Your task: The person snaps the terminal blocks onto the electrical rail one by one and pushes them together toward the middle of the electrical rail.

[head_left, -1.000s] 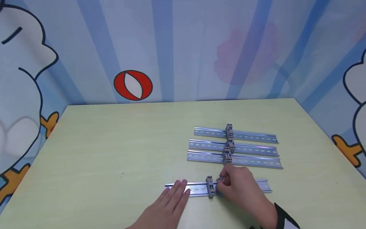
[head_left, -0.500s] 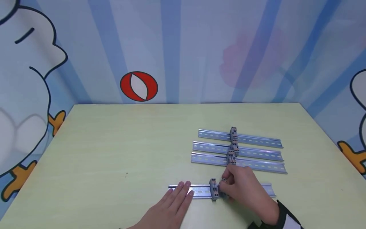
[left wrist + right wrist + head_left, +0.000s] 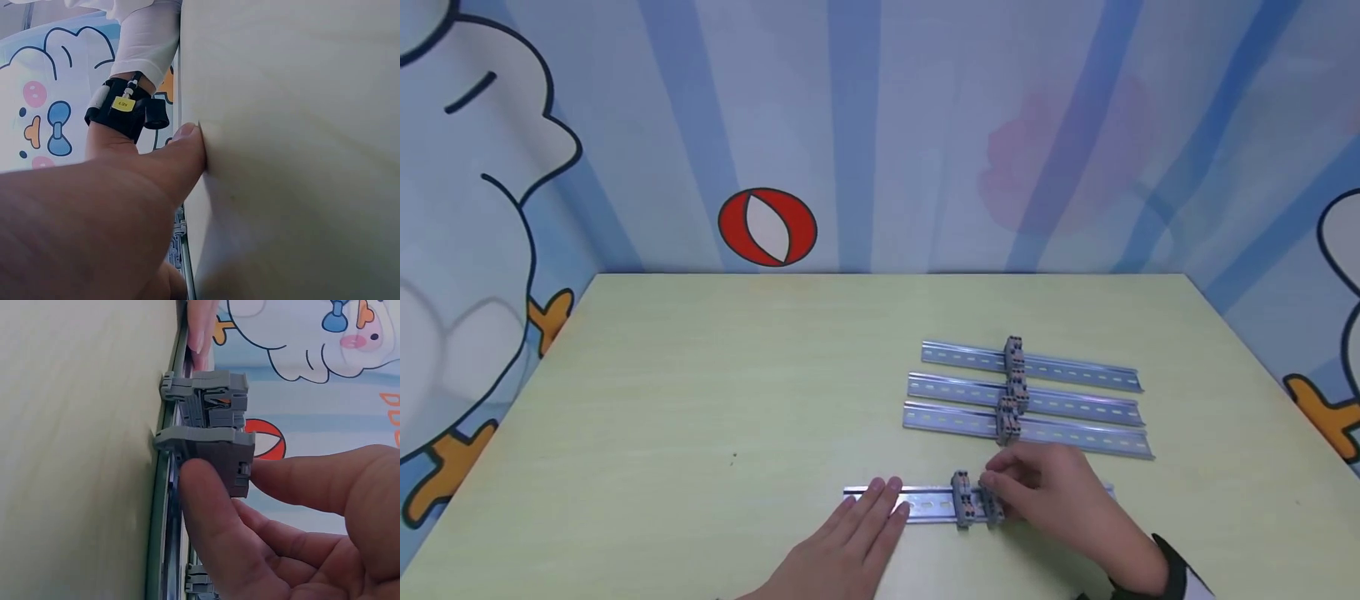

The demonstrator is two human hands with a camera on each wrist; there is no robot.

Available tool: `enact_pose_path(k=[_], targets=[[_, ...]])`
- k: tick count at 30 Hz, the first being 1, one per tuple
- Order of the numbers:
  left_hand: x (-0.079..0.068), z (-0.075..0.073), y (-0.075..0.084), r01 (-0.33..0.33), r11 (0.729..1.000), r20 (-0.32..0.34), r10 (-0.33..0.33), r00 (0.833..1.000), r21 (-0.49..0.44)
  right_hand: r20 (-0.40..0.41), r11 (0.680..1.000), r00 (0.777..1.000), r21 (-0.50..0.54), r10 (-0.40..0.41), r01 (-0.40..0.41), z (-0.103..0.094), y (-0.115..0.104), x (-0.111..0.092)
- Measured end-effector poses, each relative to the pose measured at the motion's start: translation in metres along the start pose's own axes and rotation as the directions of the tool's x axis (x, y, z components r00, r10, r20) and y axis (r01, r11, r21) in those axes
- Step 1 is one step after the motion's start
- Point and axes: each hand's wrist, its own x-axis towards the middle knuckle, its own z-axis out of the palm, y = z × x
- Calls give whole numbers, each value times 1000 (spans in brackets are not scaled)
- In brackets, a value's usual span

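Note:
A slotted metal DIN rail (image 3: 928,505) lies near the table's front edge, with two grey terminal blocks standing on it side by side. My left hand (image 3: 850,542) rests flat over the rail's left end, fingers straight. The left terminal block (image 3: 962,500) stands untouched, a small gap from the other. My right hand (image 3: 1060,492) holds the right terminal block (image 3: 215,456) between thumb and finger; in the right wrist view one fingertip presses its flat side and another its top edge. That hand covers much of the rail's right part.
Behind, three more DIN rails (image 3: 1075,403) lie roughly parallel, each with grey terminal blocks (image 3: 1009,417) near its middle. The pale table (image 3: 700,400) meets a printed blue wall (image 3: 910,150) at the back.
My right hand has shifted slightly right and its fingers have moved up the right terminal block, which now shows more fully on the rail. The left hand stays on the rail; the head view has shifted slightly.

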Motion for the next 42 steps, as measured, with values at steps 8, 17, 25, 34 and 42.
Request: enact_pose_path(k=[8, 17, 25, 34, 42], targets=[[0, 0, 1, -5, 1000, -24, 6, 1000, 27, 38, 977, 996, 194, 76, -82, 1, 8, -2], [-1, 3, 0, -8, 999, -37, 10, 999, 41, 66, 965, 994, 243, 83, -97, 2, 7, -3], [-2, 6, 0, -15, 997, -86, 21, 996, 71, 55, 970, 997, 236, 45, -57, 5, 8, -3], [1, 6, -1, -26, 994, -143, 42, 989, 108, 44, 971, 997, 228, 69, -77, 7, 4, -1], [0, 9, -1, -15, 992, -139, 32, 990, 124, 63, 955, 994, 279, 86, -100, 13, 2, -1]])
